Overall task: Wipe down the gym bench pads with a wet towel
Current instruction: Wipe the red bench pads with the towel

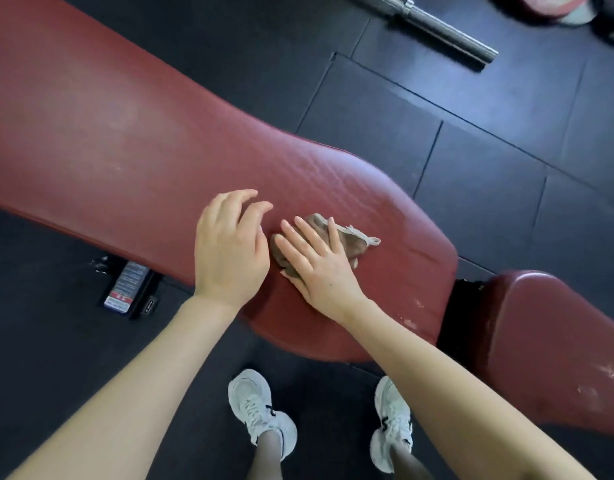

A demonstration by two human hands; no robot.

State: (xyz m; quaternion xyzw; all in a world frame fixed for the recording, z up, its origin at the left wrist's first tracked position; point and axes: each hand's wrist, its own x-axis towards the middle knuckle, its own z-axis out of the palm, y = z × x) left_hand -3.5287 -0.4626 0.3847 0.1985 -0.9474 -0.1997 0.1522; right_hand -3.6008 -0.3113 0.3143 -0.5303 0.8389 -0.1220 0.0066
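A long dark-red bench back pad runs from the upper left to the middle right. A second red seat pad lies at the right, with scuffed white patches, and a dark gap separates the two. A small brown wet towel lies bunched on the wide end of the back pad. My right hand presses flat on the towel, fingers spread and pointing up-left. My left hand rests beside it on the pad with fingers loosely curled, holding nothing and just touching the towel's left edge.
Black rubber floor tiles surround the bench. A steel barbell sleeve and a red weight plate lie at the top right. The bench's base foot with a label sits at the lower left. My white sneakers stand just before the pad.
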